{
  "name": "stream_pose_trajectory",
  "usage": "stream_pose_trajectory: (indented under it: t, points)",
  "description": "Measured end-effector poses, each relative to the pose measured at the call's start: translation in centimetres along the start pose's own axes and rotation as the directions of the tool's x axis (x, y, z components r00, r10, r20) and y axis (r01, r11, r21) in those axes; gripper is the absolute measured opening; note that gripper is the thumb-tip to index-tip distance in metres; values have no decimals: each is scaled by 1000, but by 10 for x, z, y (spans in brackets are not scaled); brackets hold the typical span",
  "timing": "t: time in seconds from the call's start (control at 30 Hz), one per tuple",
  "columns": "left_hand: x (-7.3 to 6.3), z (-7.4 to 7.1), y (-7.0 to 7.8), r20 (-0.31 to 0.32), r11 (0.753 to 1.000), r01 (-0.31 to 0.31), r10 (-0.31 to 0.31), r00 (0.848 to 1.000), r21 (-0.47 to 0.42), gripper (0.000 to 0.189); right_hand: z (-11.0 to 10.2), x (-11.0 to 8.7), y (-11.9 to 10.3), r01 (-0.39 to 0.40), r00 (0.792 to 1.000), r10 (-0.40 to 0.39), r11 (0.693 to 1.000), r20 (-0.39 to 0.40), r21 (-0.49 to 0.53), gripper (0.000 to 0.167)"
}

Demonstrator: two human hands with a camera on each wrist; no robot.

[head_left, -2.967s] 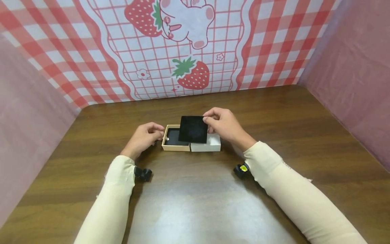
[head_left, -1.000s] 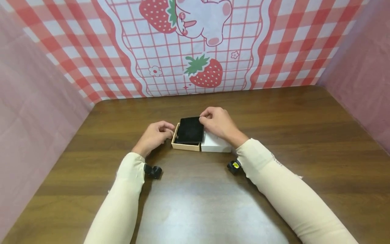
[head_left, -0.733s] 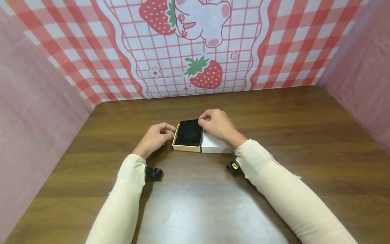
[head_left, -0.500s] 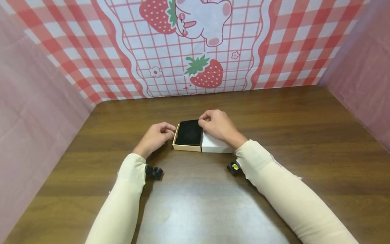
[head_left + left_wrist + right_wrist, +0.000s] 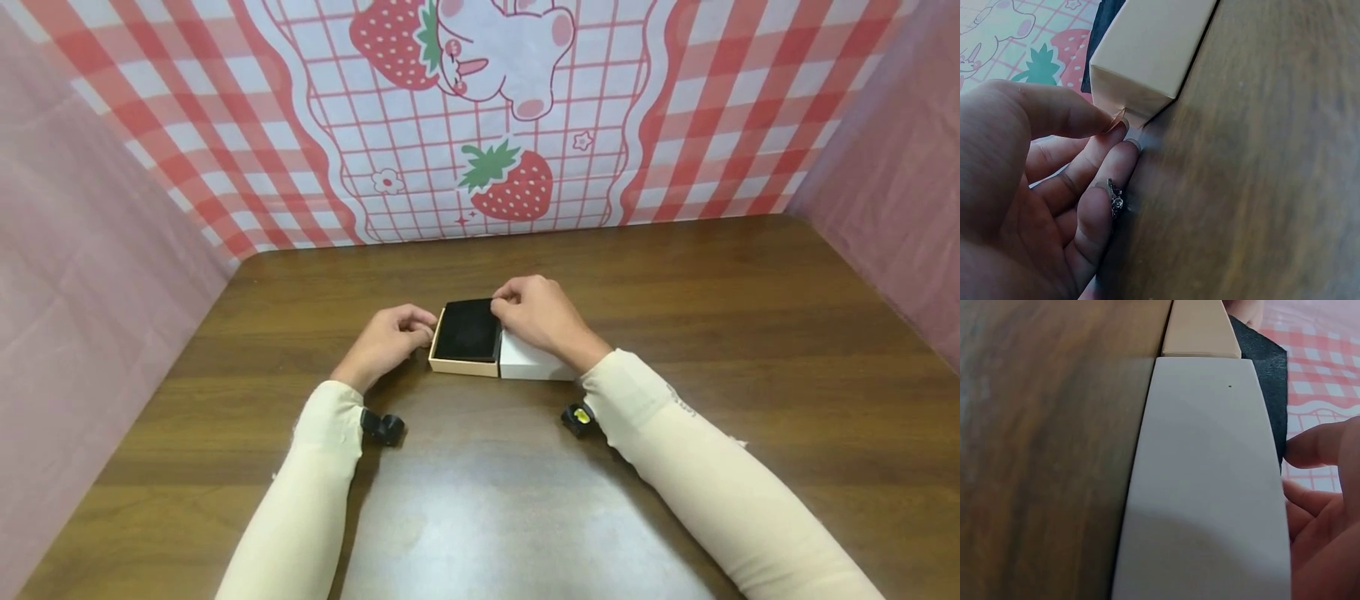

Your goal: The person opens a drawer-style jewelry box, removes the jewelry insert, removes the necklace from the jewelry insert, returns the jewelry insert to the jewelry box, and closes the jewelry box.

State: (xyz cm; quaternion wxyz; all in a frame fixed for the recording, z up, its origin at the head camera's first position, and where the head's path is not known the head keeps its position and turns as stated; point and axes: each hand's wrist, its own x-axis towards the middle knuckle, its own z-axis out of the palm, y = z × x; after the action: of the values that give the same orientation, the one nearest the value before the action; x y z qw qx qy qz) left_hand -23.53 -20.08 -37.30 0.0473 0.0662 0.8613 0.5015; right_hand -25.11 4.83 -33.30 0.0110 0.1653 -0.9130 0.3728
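The tan box (image 5: pixel 465 367) sits on the table with a flat black pad (image 5: pixel 467 329) lying in its opening. My right hand (image 5: pixel 542 312) pinches the pad's far right corner between thumb and forefinger. My left hand (image 5: pixel 386 343) is at the box's left end, thumb and finger tips right at its wall. In the left wrist view, a small silver chain (image 5: pixel 1115 199) shows between the curled lower fingers of that hand; the rest of it is hidden. Against the tan box's right side stands a white box piece (image 5: pixel 528 364), partly under my right hand.
Brown wood table (image 5: pixel 480 500) extends all round the boxes. A strawberry-print cloth (image 5: pixel 517 183) hangs at the table's back edge, with pink cloth (image 5: pixel 885 183) on the sides. A black wrist camera (image 5: pixel 386 427) is strapped at each cuff.
My right hand has moved the black pad left and down, from above both boxes into the tan box's opening. My left hand stays at the box's left end. The head view has shifted slightly.
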Motion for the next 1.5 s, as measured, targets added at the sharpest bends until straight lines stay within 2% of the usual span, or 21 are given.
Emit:
stream_pose_trajectory:
  t: [0.23, 0.6, 0.83, 1.1, 1.27, 1.5]
  points:
    - [0, -1, 2, 4, 1000, -3, 3, 1000, 0, 20, -1, -1, -3, 24, 1000, -24, 999, 15, -25, 32]
    - [-2, 1, 1, -1, 1000, 8, -8, 1000, 17, 21, 2, -3, 0, 37, 999, -36, 999, 21, -36, 25]
    - [-1, 1, 0, -7, 1000, -4, 4, 1000, 14, 21, 3, -4, 1, 45, 999, -43, 994, 23, -100, 25]
    - [-1, 1, 0, -12, 1000, 1, -1, 1000, 13, 20, 4, -4, 2, 107, 994, -103, 988, 42, -107, 31]
    - [-1, 2, 0, -10, 1000, 4, -4, 1000, 12, 20, 3, -6, 2, 141, 988, -130, 981, 89, -133, 31]
    - [-2, 1, 3, -11, 1000, 13, -13, 1000, 3, 21, 4, -10, -3, 175, 979, -141, 953, 149, -246, 27]
